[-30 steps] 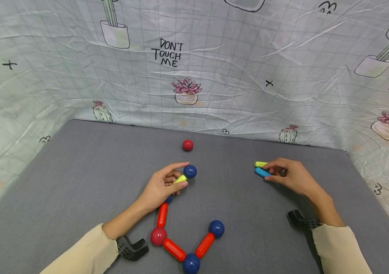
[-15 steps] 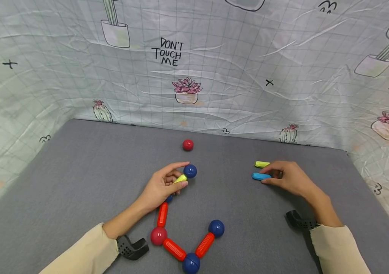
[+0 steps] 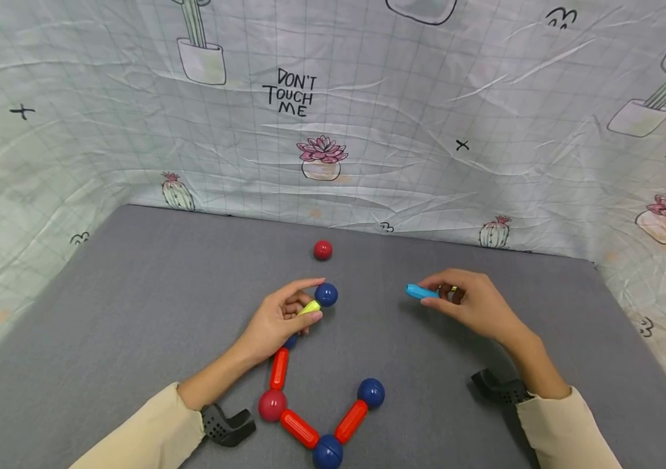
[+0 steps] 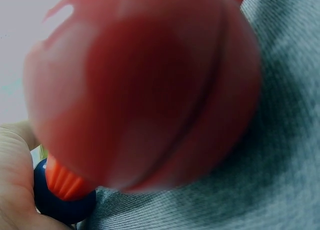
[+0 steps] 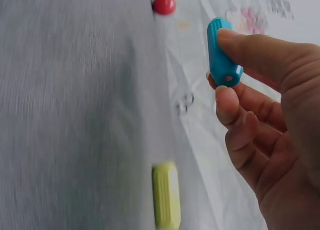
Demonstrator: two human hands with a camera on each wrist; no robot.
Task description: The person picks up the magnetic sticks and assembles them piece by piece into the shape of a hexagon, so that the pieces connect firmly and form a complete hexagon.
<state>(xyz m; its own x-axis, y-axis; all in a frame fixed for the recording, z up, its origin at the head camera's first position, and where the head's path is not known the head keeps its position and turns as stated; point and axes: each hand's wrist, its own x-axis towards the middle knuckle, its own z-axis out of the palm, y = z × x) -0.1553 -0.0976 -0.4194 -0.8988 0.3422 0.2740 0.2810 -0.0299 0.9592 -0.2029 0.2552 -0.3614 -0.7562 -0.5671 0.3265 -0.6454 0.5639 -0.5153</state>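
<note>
In the head view my left hand (image 3: 274, 320) holds a yellow magnetic rod (image 3: 310, 307), its index fingertip against a blue ball (image 3: 326, 294) at the rod's end. Under that hand a partly hidden blue ball (image 3: 290, 341) begins a chain of red rods (image 3: 298, 428), a red ball (image 3: 272, 405) and more blue balls (image 3: 371, 393). My right hand (image 3: 475, 303) pinches a light-blue rod (image 5: 218, 52) between thumb and fingers, raised off the table. Close up in the left wrist view, the chain's red ball (image 4: 145, 90) hides most of the left hand (image 4: 15, 180).
A loose red ball (image 3: 323, 250) sits toward the back of the grey table (image 3: 133, 280). A second yellow rod (image 5: 166, 195) lies on the table, mostly hidden behind the right hand in the head view. A printed cloth (image 3: 391, 98) rises along the back and sides.
My right hand has picked the light-blue rod up from beside the yellow rod and carried it left. The left hand and the chain stay where they were.
</note>
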